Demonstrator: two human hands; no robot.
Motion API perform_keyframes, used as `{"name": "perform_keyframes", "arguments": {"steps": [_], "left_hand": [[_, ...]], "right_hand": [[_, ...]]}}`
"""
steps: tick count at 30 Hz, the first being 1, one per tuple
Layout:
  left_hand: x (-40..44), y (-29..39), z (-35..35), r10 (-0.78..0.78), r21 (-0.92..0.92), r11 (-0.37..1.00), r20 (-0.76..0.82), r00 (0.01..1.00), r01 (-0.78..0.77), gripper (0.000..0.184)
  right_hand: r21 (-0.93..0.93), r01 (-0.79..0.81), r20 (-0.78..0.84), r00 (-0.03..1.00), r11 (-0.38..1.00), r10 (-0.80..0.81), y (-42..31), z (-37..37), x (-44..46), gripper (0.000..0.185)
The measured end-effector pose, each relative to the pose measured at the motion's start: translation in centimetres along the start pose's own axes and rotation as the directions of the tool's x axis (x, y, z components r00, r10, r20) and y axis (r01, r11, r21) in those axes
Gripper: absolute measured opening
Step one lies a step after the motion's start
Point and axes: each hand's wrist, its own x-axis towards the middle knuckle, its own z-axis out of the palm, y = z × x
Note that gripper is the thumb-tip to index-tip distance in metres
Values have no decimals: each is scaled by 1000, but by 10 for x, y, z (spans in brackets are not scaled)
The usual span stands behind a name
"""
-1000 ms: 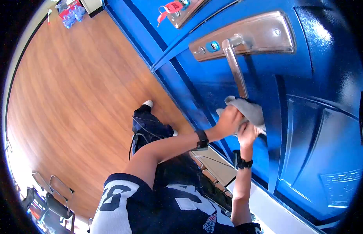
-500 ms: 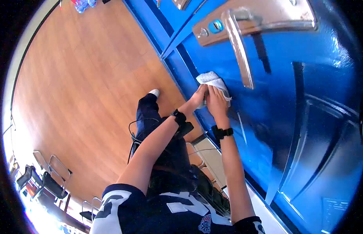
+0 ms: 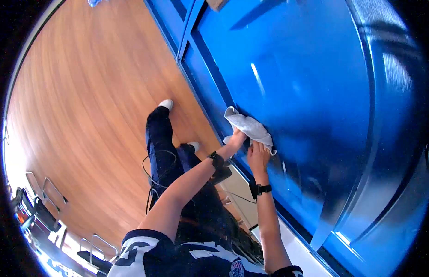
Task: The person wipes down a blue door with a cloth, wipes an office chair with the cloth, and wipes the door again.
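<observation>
A pale grey cloth (image 3: 252, 128) is bunched against the blue door (image 3: 297, 92), close to the door's edge. My left hand (image 3: 237, 140) grips the cloth's near side, its fingers partly hidden under the folds. Right beside it, my right hand (image 3: 258, 156) has its fingers closed on the lower right part of the cloth, close to the door surface. Each wrist wears a black band.
The door's raised moulding (image 3: 369, 83) runs along its right part. Wood-look floor (image 3: 94, 92) spreads out on the left, with metal-framed chairs (image 3: 53, 196) at lower left. A dark cable (image 3: 147, 168) loops beside my legs.
Both hands and the cloth have moved down the door, away from the handle, which has left the view. The cloth now looks more folded over, and a second shoe shows.
</observation>
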Motion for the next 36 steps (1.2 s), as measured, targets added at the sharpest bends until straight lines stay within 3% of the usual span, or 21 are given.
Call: {"name": "perform_keyframes", "arguments": {"steps": [2,4,5,6,7,8,10,12,13,15,16,17,20,23,26,28,31,34,35,36], "left_hand": [[-25,-2,21,-28,2,1000,70,997,28,42],[-42,-32,48,126,37,991,75,989,-129,39],[-56,-35,60,114,3,993,113,987,-115,37],[-82,-18,77,96,-29,995,158,983,-92,35],[-102,-5,91,104,-14,995,202,974,-103,35],[-115,0,102,181,314,920,194,964,-236,42],[-140,14,123,184,90,965,446,876,-248,46],[-167,26,152,453,263,738,489,746,-621,47],[-176,25,162,556,247,625,526,644,-741,48],[-184,29,173,471,225,744,490,733,-629,47],[-184,35,177,438,160,811,471,766,-563,45],[-186,48,176,427,197,804,467,774,-562,41],[-183,95,163,183,198,935,442,878,-294,37],[-162,122,140,295,247,893,312,903,-377,44],[-141,157,105,281,341,848,361,889,-406,43],[-144,184,91,263,291,878,369,891,-380,39],[-134,214,77,227,350,869,344,911,-349,32],[-83,238,39,301,432,788,349,887,-438,35],[-68,251,35,288,509,712,418,862,-484,35],[-64,267,26,257,567,642,477,841,-517,35]], "right_hand": [[1,-34,-24,999,999,34,13,-4,-31,31],[-13,-79,-15,997,997,79,22,-17,-60,37],[17,-272,179,948,962,265,25,-29,-72,37],[40,-138,-131,981,990,143,32,-35,-88,37],[34,-148,-163,975,988,152,43,-43,-104,39],[27,-162,-197,967,986,164,52,-53,-119,42],[0,-168,-315,936,986,159,57,-78,-141,47],[33,-116,-455,883,993,118,61,-104,-151,53],[89,-99,-426,896,991,128,64,-115,-149,51],[152,-154,-307,932,976,194,69,-125,-144,49],[160,-54,-356,928,986,109,55,-150,-126,47],[183,-54,-346,931,982,116,43,-169,-114,46],[265,-38,-367,920,964,137,25,-178,-82,44],[231,37,-490,868,972,84,7,-175,-43,42],[206,113,-610,791,972,38,-18,-178,-14,43],[302,120,-551,832,946,70,-30,-169,1,48],[354,161,-663,738,921,126,-51,-156,30,52],[333,72,-516,849,940,118,-68,-149,62,56],[231,43,-571,815,972,100,-74,-138,78,55],[306,83,-608,784,948,128,-81,-138,89,53]]}}
